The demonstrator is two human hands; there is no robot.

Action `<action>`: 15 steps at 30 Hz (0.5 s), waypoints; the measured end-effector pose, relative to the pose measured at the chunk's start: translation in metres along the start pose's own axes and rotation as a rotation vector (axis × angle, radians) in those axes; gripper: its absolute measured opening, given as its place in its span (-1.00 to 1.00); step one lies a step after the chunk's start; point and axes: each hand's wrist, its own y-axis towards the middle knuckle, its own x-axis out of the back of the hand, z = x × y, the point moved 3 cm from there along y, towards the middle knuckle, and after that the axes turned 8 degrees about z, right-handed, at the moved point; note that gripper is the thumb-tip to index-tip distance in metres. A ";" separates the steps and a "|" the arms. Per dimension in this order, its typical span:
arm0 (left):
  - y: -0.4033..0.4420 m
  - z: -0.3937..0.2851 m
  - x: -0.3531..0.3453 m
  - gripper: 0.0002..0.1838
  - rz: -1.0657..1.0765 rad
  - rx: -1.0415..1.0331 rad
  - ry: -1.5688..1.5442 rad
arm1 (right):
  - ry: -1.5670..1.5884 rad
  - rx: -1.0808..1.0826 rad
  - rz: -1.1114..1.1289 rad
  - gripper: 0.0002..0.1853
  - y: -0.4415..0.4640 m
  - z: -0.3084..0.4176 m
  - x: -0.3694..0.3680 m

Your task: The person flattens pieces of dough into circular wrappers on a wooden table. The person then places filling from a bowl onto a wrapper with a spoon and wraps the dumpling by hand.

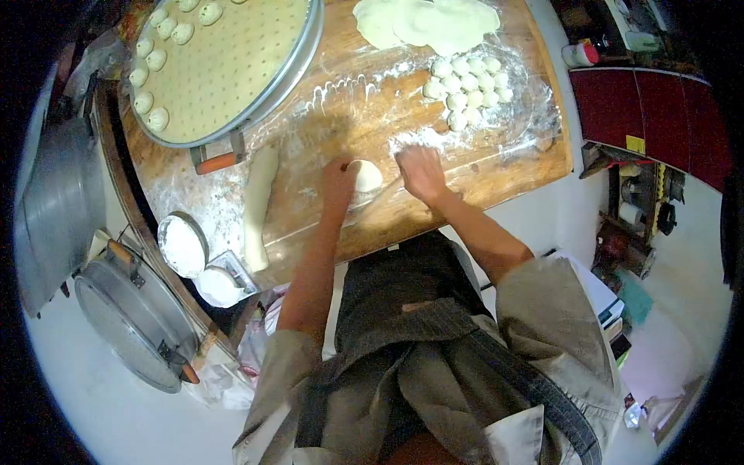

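Note:
A small round of dough [366, 177] lies on the floured wooden board. At its left edge is my left hand [338, 182], fingers closed on the rim of the round. To the right of the round, my right hand [421, 175] rests closed on the board; what it holds, if anything, is hidden under the fingers. Several dough balls [468, 84] are grouped beyond my right hand, with flat overlapping dough sheets [426, 23] above them. A long dough roll [259, 208] lies left of my left hand.
A large round steamer tray [225, 70] with several filled buns [182, 33] covers the upper left of the board [310, 225]. A bowl of flour [183, 244] and a white container [219, 287] sit at the lower left. A metal steamer [136, 318] stands below the board's left edge.

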 end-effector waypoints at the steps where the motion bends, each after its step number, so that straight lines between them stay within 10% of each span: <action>1: -0.004 -0.006 0.002 -0.75 -0.034 0.043 -0.170 | -0.007 0.003 0.006 -0.93 0.005 -0.003 -0.002; 8: 0.022 -0.065 -0.001 -0.77 -0.129 -0.231 0.126 | 0.050 -0.141 -0.296 -0.90 0.088 0.005 0.009; 15: -0.008 0.000 0.014 -0.77 -0.066 -0.069 -0.162 | -0.066 -0.080 -0.016 -0.94 0.021 -0.002 -0.005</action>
